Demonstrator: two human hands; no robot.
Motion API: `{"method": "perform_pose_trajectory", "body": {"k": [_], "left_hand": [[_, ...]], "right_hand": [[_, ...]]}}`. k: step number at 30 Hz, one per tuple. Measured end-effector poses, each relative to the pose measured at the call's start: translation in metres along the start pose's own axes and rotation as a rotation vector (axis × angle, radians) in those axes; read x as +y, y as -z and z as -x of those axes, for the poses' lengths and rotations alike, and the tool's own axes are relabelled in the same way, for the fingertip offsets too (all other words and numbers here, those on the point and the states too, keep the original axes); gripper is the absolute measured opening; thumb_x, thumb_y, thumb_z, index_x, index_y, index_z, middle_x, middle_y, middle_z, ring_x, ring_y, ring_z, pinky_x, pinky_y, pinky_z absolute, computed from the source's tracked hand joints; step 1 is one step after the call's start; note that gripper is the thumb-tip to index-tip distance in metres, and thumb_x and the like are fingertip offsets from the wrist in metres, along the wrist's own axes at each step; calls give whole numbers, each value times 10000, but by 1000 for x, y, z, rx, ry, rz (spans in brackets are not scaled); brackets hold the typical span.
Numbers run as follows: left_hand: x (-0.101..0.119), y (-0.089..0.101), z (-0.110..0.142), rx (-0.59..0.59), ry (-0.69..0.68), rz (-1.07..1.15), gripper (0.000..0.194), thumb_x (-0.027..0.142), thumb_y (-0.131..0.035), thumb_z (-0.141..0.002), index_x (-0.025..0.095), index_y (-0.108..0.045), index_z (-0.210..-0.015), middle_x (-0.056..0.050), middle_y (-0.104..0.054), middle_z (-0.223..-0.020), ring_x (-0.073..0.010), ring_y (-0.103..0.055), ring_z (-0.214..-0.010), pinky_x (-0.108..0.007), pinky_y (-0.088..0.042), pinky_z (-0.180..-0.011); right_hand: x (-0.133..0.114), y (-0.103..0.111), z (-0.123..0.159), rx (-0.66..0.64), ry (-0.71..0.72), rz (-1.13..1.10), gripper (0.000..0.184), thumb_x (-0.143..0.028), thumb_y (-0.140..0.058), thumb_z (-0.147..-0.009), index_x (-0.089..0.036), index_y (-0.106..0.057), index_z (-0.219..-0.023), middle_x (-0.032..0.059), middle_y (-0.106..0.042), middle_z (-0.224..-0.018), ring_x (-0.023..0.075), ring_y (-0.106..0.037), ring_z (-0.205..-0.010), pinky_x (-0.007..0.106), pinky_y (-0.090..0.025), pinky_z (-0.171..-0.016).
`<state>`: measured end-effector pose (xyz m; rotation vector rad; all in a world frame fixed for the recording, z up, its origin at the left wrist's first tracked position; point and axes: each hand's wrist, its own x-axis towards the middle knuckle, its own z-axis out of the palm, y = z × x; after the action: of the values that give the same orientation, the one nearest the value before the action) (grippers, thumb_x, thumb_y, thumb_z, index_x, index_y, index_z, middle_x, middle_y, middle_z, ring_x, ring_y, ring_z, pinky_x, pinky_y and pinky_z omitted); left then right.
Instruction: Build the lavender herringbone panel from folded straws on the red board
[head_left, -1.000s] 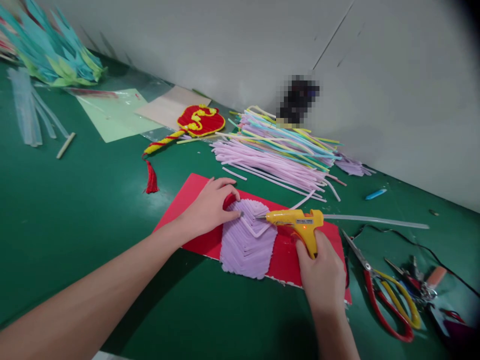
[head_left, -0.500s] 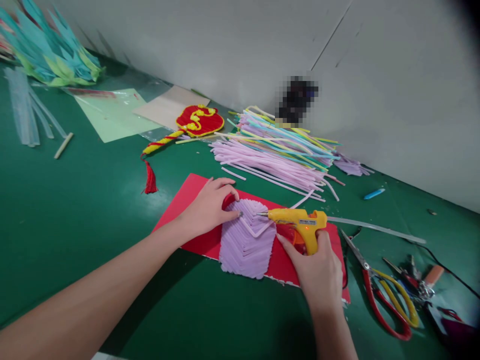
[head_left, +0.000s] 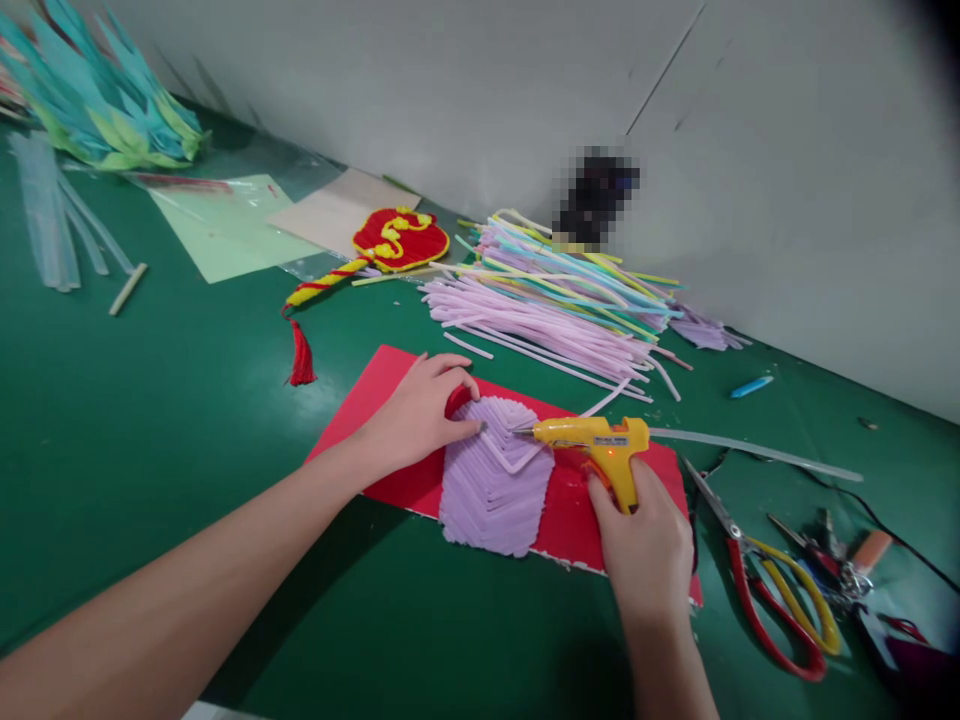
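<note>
My left hand (head_left: 431,408) pinches one end of a bent lilac pipe cleaner (head_left: 513,467) by its thumb tip. This V-shaped strip lies over a lilac panel (head_left: 491,510) made of pipe cleaners laid in chevron rows. Beneath the panel is a red board (head_left: 360,410). My right hand (head_left: 649,535) grips a yellow hot glue gun (head_left: 592,434), thumb and fingers around its handle. The gun's metal nozzle points left at the upper part of the panel, close to the strip. A long clear glue stick (head_left: 757,451) sticks out of its back.
Behind the board lies a pile of pastel pipe cleaners (head_left: 540,325). A red and yellow fan with a tassel (head_left: 401,240) sits to its left. Scissors (head_left: 739,575) and keys (head_left: 851,575) are at the right, with a cord beside them. Glue sticks (head_left: 49,220) lie far left.
My right thumb has drawn back from the panel's edge to the gun's handle, and the fingers have closed over the trigger. The gun has shifted slightly left. My left hand stays put.
</note>
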<state>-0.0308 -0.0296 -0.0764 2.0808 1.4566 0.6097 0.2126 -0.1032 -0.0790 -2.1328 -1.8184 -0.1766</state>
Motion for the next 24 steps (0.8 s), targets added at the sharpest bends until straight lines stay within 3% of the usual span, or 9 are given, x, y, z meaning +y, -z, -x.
{"method": "perform_pose_trajectory", "body": {"k": [6, 11, 15, 17, 19, 21, 24], "left_hand": [[1, 1, 0, -13, 5, -4, 239, 357, -644, -721, 206, -567, -891, -76, -450, -1294, -240, -366, -1246, -497, -146, -1087], [0, -1, 0, 11, -14, 11, 248, 371, -642, -724, 201, -569, -889, -74, -462, -1274, -251, -368, -1240, -495, -152, -1087], [15, 6, 5, 236, -4, 56, 221, 345, -557, -807, 205, -552, -979, -66, -506, -1213, -232, -404, -1202, -435, -287, -1037], [28, 9, 12, 351, -32, 93, 239, 299, -483, -859, 203, -527, -1072, -59, -550, -1152, -199, -464, -1132, -366, -354, -988], [41, 8, 20, 265, -121, 180, 228, 272, -441, -879, 193, -548, -1064, -52, -589, -1085, -178, -523, -1045, -307, -412, -915], [54, 0, 29, 98, -166, 341, 239, 291, -428, -889, 200, -571, -1056, -41, -611, -1071, -165, -551, -1004, -278, -424, -885], [71, -21, 40, -25, -46, 619, 300, 348, -396, -902, 197, -565, -1098, -51, -620, -1060, -174, -558, -984, -287, -427, -868]], "right_hand": [[4, -4, 2, 18, 12, -70, 447, -443, -394, -841, -118, -557, -1101, 160, -640, -1058, 267, -603, -898, 331, -449, -697], [-3, 1, -1, -26, -54, -76, 460, -498, -430, -819, -134, -551, -1073, 152, -640, -1019, 281, -600, -851, 339, -435, -643], [-12, 9, -6, -20, -223, -133, 615, -644, -539, -681, -149, -509, -1043, 121, -621, -860, 269, -580, -711, 325, -404, -548], [-14, 16, -7, -14, -254, -238, 565, -637, -518, -707, -166, -485, -1016, 97, -596, -830, 250, -564, -707, 314, -396, -552], [-17, 23, -7, -11, -250, -369, 417, -573, -415, -810, -185, -472, -949, 77, -570, -816, 220, -546, -712, 307, -396, -581], [-23, 30, -4, -16, -227, -477, 325, -490, -311, -883, -199, -454, -863, 50, -535, -769, 187, -515, -683, 302, -396, -599], [-38, 34, 7, 17, -151, -540, 290, -415, -288, -909, -196, -464, -837, 46, -498, -783, 177, -495, -712, 318, -414, -643]]}}
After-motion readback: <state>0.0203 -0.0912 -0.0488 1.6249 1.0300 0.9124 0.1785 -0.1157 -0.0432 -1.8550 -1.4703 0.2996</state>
